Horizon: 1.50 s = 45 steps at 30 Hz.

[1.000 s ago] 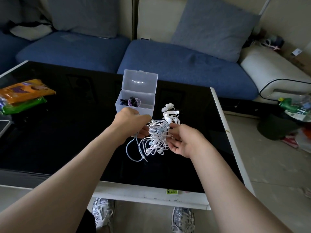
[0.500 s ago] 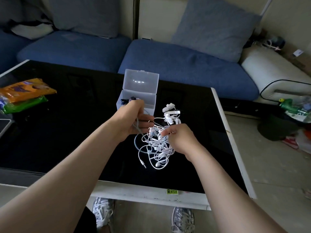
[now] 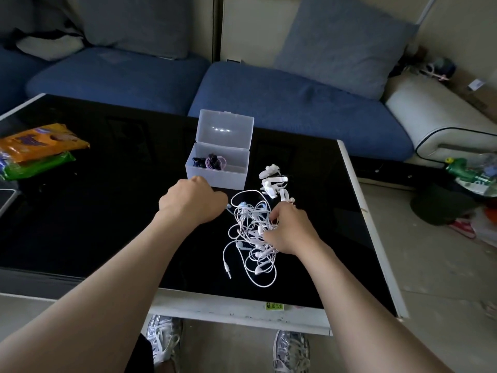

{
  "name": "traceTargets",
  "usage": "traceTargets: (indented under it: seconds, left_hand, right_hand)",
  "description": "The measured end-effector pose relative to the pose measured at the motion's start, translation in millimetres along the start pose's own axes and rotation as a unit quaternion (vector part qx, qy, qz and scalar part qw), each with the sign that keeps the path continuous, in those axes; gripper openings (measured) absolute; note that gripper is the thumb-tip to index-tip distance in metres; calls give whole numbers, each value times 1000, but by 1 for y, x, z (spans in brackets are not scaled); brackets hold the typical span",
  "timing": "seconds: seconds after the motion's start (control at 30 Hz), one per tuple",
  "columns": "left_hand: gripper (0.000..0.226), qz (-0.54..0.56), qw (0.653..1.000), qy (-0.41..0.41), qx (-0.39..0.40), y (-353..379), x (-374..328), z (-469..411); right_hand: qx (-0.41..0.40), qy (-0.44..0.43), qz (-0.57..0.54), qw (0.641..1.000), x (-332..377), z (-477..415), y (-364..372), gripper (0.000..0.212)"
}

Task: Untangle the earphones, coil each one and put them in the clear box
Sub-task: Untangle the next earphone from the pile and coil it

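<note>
Lowered, the tangle (image 3: 251,238) is lying on the table (image 3: 107,211). The left hand (image 3: 193,203) is pinching one cord (image 3: 230,210) out, the right hand (image 3: 291,230) gripping the rest.

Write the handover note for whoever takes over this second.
Left hand: curled, pinching a cord at the edge of the white earphone tangle.
Right hand: fingers dug into the tangle, gripping it.
Tangle lies on the black table, on the near side of the clear box, lid open.
Done: dark and purple coiled earphones in the box.
Left: separate the white ones, coil each, box them.
</note>
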<state>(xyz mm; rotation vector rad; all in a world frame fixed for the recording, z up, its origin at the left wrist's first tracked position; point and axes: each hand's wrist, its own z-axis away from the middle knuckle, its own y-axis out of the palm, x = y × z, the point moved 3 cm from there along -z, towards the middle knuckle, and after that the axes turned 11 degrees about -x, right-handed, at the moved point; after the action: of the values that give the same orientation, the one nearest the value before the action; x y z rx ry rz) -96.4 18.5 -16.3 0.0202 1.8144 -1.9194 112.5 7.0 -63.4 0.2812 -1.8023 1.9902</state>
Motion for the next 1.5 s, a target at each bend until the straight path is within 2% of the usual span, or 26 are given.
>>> traceTargets:
  seconds: [0.2, 0.33, 0.43, 0.57, 0.63, 0.67, 0.8, 0.9, 1.03, 1.1, 1.23, 1.37, 1.5]
  left_hand:
    - [18, -64, 998, 22, -4, 0, 6, -2]
    - [13, -136, 989, 58, 13, 5, 13, -2]
    - [30, -193, 976, 67, 76, 12, 12, 0]
    - [81, -230, 960, 114, 114, 20, 4, 3]
    - [90, -192, 962, 160, 111, 22, 1, 5]
    - [88, -154, 964, 189, 108, 25, -2, 3]
    - [33, 34, 952, 289, 94, 33, -19, 4]
    - [15, 98, 941, 318, 55, 39, -27, 4]
    - [8, 139, 940, 309, 44, 38, -30, 2]
    - [7, 172, 938, 292, 73, 34, -32, 2]
    - [5, 233, 925, 264, 145, 29, -37, 7]
    - [22, 270, 918, 246, 154, 28, -37, 7]
    - [20, 236, 929, 249, 137, 26, -30, 0]
  right_hand:
    - [-80, -30, -41, 996, 4, -2, -20, 15]
    - [-125, -78, -45, 988, 0, -4, -26, 30]
    - [-118, -86, -53, 988, 0, -3, -27, 33]
    - [-96, -83, -71, 989, 3, -2, -28, 32]
    - [-83, -77, -84, 990, 5, -1, -27, 33]
    - [-76, -71, -92, 990, 5, 0, -28, 35]
    - [-58, -42, -148, 986, 6, 2, -33, 35]
    - [-61, -34, -177, 982, 7, 0, -34, 36]
    - [-61, -10, -206, 977, 11, 4, -39, 37]
    - [-53, 10, -224, 973, 11, 3, -41, 39]
    - [-34, 31, -258, 965, 11, 2, -41, 30]
    - [-41, 65, -300, 951, 6, -6, -38, 41]
    - [-50, 109, -321, 940, 0, -8, -34, 18]
